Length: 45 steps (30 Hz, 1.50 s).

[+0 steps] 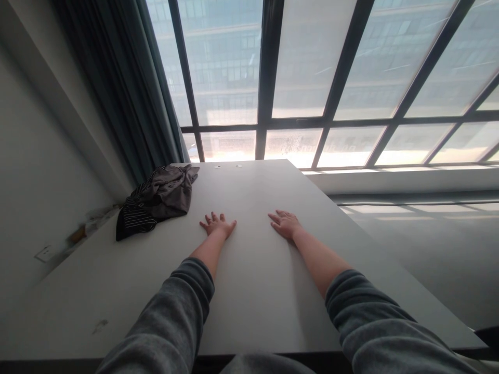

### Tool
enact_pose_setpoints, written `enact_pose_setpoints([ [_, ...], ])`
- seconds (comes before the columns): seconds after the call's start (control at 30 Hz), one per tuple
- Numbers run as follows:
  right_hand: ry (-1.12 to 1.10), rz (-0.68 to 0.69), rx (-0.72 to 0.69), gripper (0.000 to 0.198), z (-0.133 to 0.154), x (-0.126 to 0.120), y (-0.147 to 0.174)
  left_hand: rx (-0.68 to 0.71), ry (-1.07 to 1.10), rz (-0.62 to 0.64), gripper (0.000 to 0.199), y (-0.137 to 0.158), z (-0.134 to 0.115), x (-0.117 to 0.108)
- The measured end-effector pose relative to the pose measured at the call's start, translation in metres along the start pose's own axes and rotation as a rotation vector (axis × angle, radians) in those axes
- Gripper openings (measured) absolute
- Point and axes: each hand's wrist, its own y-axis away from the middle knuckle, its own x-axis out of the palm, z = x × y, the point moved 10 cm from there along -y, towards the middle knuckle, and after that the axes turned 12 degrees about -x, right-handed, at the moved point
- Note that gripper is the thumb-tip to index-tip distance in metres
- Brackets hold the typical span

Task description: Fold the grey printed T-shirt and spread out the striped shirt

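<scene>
Both my arms, in grey sleeves, reach forward over a white table (249,291). My left hand (217,225) is spread palm down at the tabletop, fingers apart, holding nothing. To its left lies a crumpled heap of dark cloth (167,192), brownish grey with a black, white-striped part; the hand does not touch it. Farther right, my right hand (285,224) rests palm down on the table with its fingers stretched out and nothing in them. A stretch of bare tabletop separates the two hands.
Dark curtains (117,78) hang behind the table's left side, beside a large window with black frames (268,67). A wall socket (44,253) is at the left. Small items lie between table and wall. Floor (429,244) shows beyond the right table edge.
</scene>
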Motion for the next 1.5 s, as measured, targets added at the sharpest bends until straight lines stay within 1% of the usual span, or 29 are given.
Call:
enact_pose_setpoints([
  [0.17,0.032,0.009,0.020,0.064,0.0042,-0.0029,-0.0005,-0.017,-0.045,-0.027,0.098,0.0038,-0.0007,-0.0030],
  [0.4,0.041,0.011,0.039,0.064,0.0050,-0.0032,-0.0013,-0.023,-0.052,-0.030,0.099,0.0045,-0.0001,-0.0026],
  [0.73,0.040,-0.003,0.037,0.063,0.0045,-0.0053,0.0002,0.046,-0.098,0.015,0.102,-0.0015,-0.0048,0.0019],
  [0.9,0.045,-0.006,0.039,0.064,0.0032,-0.0048,-0.0001,0.077,-0.110,0.010,0.104,-0.0028,-0.0056,0.0031],
  [1.2,0.070,-0.011,0.036,0.064,0.0026,-0.0054,-0.0012,0.085,-0.104,-0.016,0.103,0.0006,-0.0049,-0.0002],
  [1.5,0.049,-0.009,0.035,0.065,0.0041,-0.0065,-0.0011,0.095,-0.093,-0.029,0.101,-0.0006,-0.0031,-0.0014],
])
